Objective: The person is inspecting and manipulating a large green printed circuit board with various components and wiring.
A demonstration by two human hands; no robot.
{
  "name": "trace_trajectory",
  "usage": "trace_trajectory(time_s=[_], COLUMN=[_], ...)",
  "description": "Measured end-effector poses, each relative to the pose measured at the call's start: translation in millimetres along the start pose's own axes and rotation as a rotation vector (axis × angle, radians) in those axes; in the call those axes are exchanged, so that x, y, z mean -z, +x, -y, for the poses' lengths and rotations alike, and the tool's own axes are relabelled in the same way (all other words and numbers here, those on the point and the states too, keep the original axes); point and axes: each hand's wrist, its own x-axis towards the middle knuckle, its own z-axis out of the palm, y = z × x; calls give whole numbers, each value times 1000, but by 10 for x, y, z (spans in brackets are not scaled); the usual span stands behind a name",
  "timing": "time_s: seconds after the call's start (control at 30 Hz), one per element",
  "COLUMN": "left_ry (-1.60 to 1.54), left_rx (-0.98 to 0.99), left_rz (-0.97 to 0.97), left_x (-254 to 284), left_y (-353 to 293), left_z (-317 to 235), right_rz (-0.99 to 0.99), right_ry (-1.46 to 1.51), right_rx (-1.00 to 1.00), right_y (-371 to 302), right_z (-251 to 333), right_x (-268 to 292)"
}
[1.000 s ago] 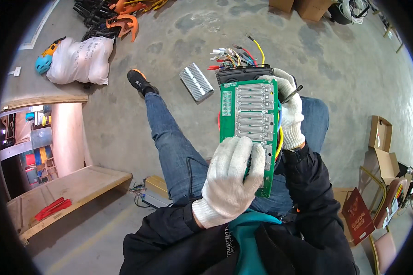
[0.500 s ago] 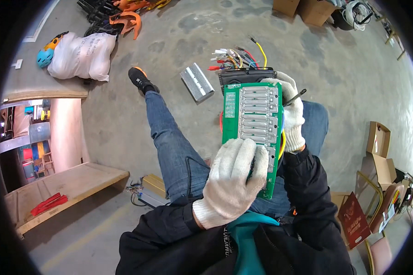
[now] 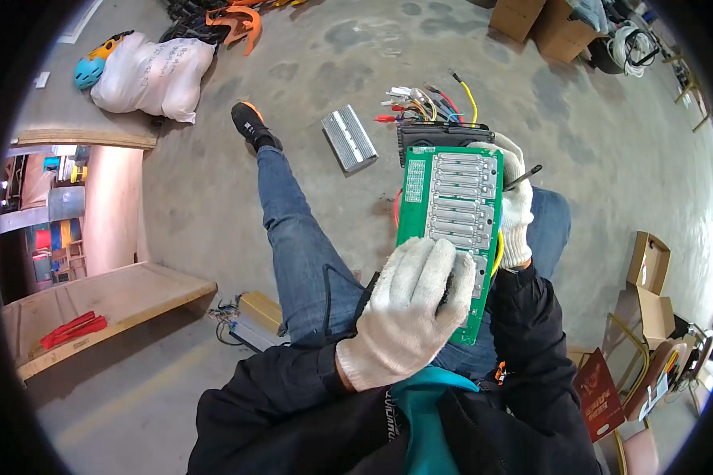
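A green circuit board (image 3: 417, 178) with rows of silver metal strips slants in front of me, over my lap. My left hand (image 3: 400, 317), in a white knit glove, lies across its lower part, fingers close together and stretched over the face. Behind the board's upper right edge, my gloved right hand (image 3: 517, 210) is closed round it, its fingertips mostly hidden. Between that hand and the board a thin dark rod (image 3: 524, 177) sticks out. Beyond the board's top edge sits a black ribbed case (image 3: 410, 136) with a bundle of coloured wires (image 3: 428, 103).
A silver finned metal housing (image 3: 350, 138) lies on the floor ahead. To the left are a wooden bench (image 3: 127, 297) with red strips (image 3: 73, 330), and a stuffed white bag (image 3: 154, 79). Cardboard boxes stand at the far right (image 3: 562, 32); another lies open (image 3: 651, 261) at the right.
The view has turned slightly, so the floor things appear shifted. Both hands keep nearly the same hold on the board, which sits a little further right in the picture.
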Motion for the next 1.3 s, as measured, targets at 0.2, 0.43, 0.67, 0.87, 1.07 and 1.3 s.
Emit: trace_trajectory(time_s=[0.2,0.43,0.67,0.87,1.07,1.3], left_ry=[11,11,-13,-163,-262,-308], left_rx=[11,28,73,170,209,213], left_rz=[11,45,45,116,135,111], left_x=[35,47,31,136,171,210], left_y=[22,18,13,33,19,-36], left_z=[-11,-19,-24,-37,-40,-19], right_rz=[36,14,34,58,133,175], right_ry=[89,212,-35,-16,34,585], right_rx=[-26,-91,38,66,-10,-274], right_y=[-8,-3,11,9,47,-47], right_z=[52,106,29,-16,-160,-65], right_x=[-15,-72,-38,-80,-3,-120])
